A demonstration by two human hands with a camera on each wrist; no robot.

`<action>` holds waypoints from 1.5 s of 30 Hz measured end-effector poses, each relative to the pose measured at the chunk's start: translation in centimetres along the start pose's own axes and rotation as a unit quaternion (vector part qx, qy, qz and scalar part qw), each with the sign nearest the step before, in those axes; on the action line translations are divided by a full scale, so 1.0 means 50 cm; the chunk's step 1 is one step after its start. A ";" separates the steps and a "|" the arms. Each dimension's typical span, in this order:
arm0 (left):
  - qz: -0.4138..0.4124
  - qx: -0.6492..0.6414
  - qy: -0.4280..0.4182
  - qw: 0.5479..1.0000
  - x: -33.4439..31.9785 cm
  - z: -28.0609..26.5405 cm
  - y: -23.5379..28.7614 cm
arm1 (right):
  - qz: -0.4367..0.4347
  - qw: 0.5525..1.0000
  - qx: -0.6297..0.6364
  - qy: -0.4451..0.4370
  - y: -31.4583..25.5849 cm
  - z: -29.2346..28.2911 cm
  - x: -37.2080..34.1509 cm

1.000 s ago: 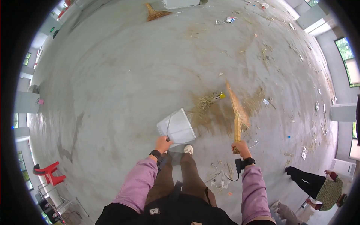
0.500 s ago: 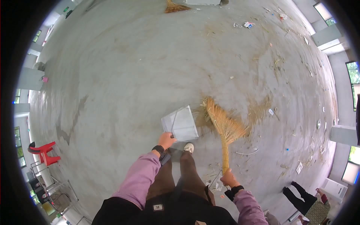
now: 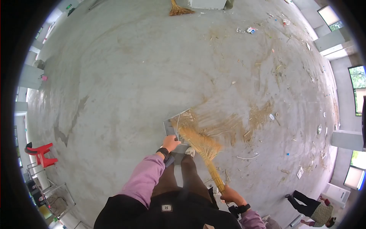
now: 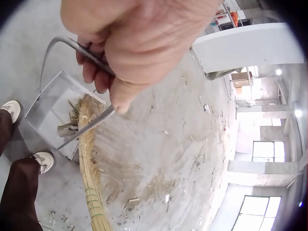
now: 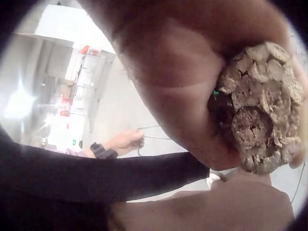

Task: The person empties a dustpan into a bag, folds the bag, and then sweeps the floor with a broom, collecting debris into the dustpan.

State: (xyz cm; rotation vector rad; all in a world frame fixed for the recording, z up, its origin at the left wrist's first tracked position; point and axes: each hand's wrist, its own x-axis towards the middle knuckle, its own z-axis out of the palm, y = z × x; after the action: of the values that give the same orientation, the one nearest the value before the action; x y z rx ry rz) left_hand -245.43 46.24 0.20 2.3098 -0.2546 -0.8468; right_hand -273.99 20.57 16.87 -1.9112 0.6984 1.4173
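My left hand (image 3: 171, 142) grips the thin metal handle (image 4: 86, 129) of a pale dustpan (image 4: 48, 103), which rests on the floor by my feet. Straw and debris (image 4: 71, 126) lie inside the pan. In my right hand (image 3: 232, 195) is the handle of a straw broom (image 3: 207, 162), slanting up and left with its bristles at the pan's open side and partly over it. The right wrist view shows the cut end of the broom handle (image 5: 252, 110) within the curled right hand (image 5: 178, 72).
Dust and straw bits (image 3: 259, 114) streak the floor right of the pan. Another broom (image 3: 180, 10) lies at the top near a pale block (image 3: 207, 4). A red chair (image 3: 42, 154) stands at the left, a person (image 3: 310, 208) at the lower right. Litter (image 3: 251, 30) dots the floor beyond.
The broom has swept left to the pan, carrying the straw pile and a yellow item away from their earlier spot. My right hand has moved down and slightly left; my left hand has barely shifted.
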 end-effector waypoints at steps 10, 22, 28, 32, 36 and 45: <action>0.002 0.019 0.005 1.000 0.002 -0.004 -0.004 | 0.057 0.952 0.293 0.066 0.021 0.077 -0.117; 0.029 0.025 -0.011 0.999 0.014 0.005 -0.042 | 0.056 0.951 0.288 0.097 0.034 0.231 0.042; 0.022 -0.017 -0.010 1.000 -0.002 0.006 -0.030 | 0.044 0.970 0.239 0.026 -0.019 0.173 -0.057; 0.016 0.006 -0.060 0.998 0.020 -0.008 -0.037 | 0.094 0.938 0.334 0.006 -0.022 0.103 -0.121; 0.047 0.013 -0.094 0.994 0.053 -0.055 -0.058 | 0.092 0.916 0.387 0.052 -0.003 0.098 -0.161; 0.047 0.043 -0.065 0.996 0.039 -0.108 -0.095 | 0.059 0.870 0.468 0.144 -0.026 0.111 -0.065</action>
State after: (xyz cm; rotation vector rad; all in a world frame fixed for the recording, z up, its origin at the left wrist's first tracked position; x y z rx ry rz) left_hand -240.69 51.91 -0.70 2.3053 -0.4612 -0.9552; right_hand -277.34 25.73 19.10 -1.2859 1.3584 0.6132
